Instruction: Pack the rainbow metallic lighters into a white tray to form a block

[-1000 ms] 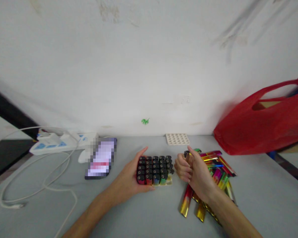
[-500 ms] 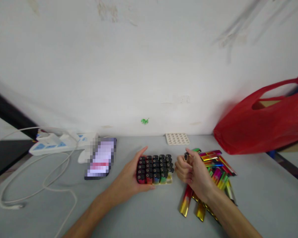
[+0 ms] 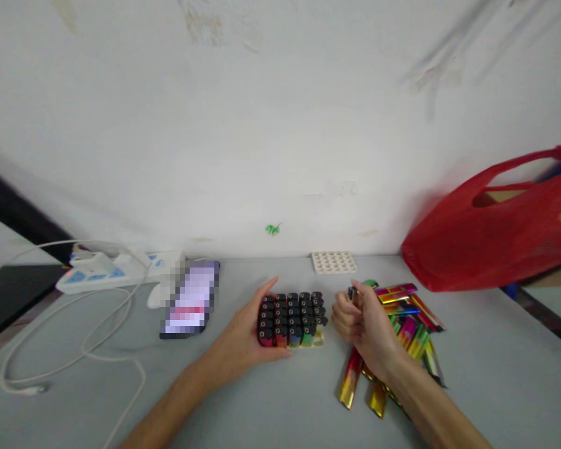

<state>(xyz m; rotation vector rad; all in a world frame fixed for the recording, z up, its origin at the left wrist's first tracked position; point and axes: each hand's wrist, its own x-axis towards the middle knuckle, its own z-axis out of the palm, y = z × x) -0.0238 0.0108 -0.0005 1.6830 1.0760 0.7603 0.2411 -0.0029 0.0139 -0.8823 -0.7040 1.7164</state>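
Note:
Black-topped lighters [image 3: 293, 318] with coloured bodies stand upright in rows in a pale tray [image 3: 318, 342]. At the tray's near right corner one slot shows no lighter. My left hand [image 3: 245, 333] grips the tray from its left side, thumb along the near edge and fingers along the far side. To the right of the tray my right hand [image 3: 362, 318] is closed in a fist around a lighter [image 3: 352, 292]; only its dark metal top shows above the fingers. Under and behind that hand lies a loose pile of shiny coloured lighters [image 3: 406, 330].
A white slotted tray [image 3: 334, 262] lies against the wall. A red bag [image 3: 490, 231] stands at the right. On the left are a phone [image 3: 191, 299], a white power strip [image 3: 121, 270] and a looped white cable [image 3: 138, 368].
My right hand has shifted very slightly, with the lighter still in its fist. My left hand and the tray have stayed in place.

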